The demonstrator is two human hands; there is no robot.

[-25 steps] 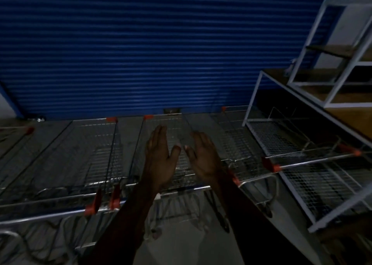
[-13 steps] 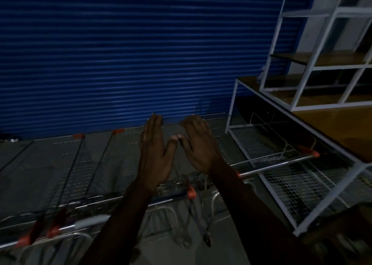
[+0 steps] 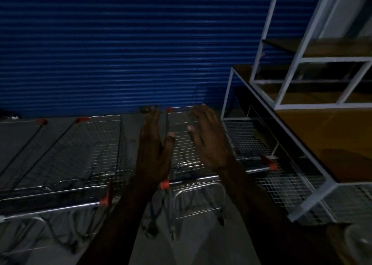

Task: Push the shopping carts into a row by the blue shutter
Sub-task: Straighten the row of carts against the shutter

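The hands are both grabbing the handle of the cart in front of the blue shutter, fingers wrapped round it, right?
Not quite. The head view shows the left hand and right hand raised with straight fingers, holding nothing. The handle of the cart lies below them, untouched. The cart does stand in front of the blue shutter.

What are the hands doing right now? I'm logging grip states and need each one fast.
Left hand: open, fingers straight, holding nothing.
Right hand: open, fingers spread, holding nothing.
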